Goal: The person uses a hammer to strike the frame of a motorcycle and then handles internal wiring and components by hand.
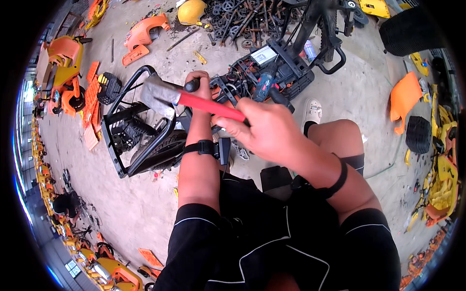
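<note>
Right hand (264, 123) clamped round red-handled hammer (194, 101), hammer raised above left forearm, near black frame (154, 146). Left hand (204, 86) curled round dark grip (192, 86), far end hidden. Best play, likely: short, square swings, left knuckles well clear.

The right hand (266, 127) grips a hammer (199, 102); left of a drill (263, 85), the left hand (203, 87) clasps a black handle (192, 85); scrap (242, 23) lies beyond the drill.

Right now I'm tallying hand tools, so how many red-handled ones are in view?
1: the red-handled tool with a grey metal head, held in the right hand. Others may be hidden in the dark pile of metal parts at the top.
</note>
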Demonstrator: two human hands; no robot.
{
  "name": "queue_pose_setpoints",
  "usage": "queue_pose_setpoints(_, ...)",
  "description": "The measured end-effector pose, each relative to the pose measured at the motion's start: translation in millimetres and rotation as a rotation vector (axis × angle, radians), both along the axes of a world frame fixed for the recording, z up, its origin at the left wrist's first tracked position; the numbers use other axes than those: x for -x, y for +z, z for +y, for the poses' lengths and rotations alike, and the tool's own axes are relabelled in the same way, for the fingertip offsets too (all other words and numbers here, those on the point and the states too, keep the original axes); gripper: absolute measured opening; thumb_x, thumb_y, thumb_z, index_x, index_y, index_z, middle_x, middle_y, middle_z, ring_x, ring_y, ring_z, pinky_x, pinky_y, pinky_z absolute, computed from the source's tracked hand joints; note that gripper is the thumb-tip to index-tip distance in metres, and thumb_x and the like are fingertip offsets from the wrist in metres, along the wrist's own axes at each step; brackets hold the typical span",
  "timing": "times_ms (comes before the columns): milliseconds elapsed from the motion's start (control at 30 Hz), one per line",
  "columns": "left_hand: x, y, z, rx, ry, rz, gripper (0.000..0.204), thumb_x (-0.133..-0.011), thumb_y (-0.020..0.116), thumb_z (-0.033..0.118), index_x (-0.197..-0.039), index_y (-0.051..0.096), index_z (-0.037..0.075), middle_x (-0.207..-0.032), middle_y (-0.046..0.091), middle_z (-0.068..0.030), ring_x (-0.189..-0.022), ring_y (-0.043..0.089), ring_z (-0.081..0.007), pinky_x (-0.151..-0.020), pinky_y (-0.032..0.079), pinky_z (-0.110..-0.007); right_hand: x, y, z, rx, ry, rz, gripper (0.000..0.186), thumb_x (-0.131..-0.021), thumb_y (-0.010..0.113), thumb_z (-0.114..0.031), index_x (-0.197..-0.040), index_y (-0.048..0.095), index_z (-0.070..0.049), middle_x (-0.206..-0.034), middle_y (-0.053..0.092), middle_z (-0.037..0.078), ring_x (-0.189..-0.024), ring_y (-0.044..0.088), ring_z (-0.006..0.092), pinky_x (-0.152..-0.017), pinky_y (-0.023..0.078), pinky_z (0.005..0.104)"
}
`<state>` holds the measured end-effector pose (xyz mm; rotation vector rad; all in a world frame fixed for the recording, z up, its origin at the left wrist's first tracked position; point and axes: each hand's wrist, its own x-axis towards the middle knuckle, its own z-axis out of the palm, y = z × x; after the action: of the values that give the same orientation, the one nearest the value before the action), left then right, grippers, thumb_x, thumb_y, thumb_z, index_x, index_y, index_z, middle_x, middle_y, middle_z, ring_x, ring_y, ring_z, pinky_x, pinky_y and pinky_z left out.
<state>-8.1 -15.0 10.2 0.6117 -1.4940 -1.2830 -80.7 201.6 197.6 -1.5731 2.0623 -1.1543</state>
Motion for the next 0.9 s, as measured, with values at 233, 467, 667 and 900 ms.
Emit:
queue_pose_setpoints(233,7.3,10.7,8.2,-0.052,0.063,0.001,0.011,-0.078,0.05,-0.008,-0.082,0.055,0.001,-0.082,0.062,-0.0113,-0.071,0.055,-0.0151,-0.068,0.046,-0.027,72.7,-43.5,26.6,-0.095,-0.316,-0.356,0.053,-0.093,0.06,-0.05,-0.078,0.059,0.001,-0.053,0.048,0.008,-0.05,0.048,0.017,-0.051,0.042,0.0339)
queue_pose_setpoints(467,5.6,8.6,6.6,-0.064,0.069,-0.031,0.011,-0.077,0.051,-0.008,-0.083,0.055,0.001,-0.083,0.062,-0.0104,-0.076,0.058,-0.0164,-0.074,0.049,-0.03,111.7,-73.3,29.3,-0.16,-0.441,-0.646,0.054,-0.096,0.055,-0.051,-0.086,0.064,0.001,-0.065,0.052,0.0,-0.06,0.046,0.0092,-0.054,0.039,0.0268)
queue_pose_setpoints(667,11.6,5.4,3.9,-0.079,0.072,-0.011,0.01,-0.077,0.05,-0.007,-0.082,0.055,0.0,-0.083,0.062,-0.0106,-0.075,0.058,-0.016,-0.073,0.048,-0.03,118.5,-77.2,34.7,-0.15,-0.356,-0.596,0.053,-0.095,0.057,-0.05,-0.086,0.064,0.002,-0.061,0.049,0.001,-0.059,0.043,0.0092,-0.053,0.037,0.0285)
queue_pose_setpoints(900,10.8,4.8,2.6,-0.096,0.067,-0.02,0.014,-0.075,0.049,-0.009,-0.083,0.054,0.0,-0.083,0.06,-0.0124,-0.074,0.056,-0.0173,-0.07,0.046,-0.028,113.1,-78.2,35.3,-0.124,-0.306,-0.544,0.053,-0.095,0.059,-0.049,-0.082,0.061,0.003,-0.058,0.046,0.002,-0.057,0.04,0.0103,-0.052,0.036,0.0307)
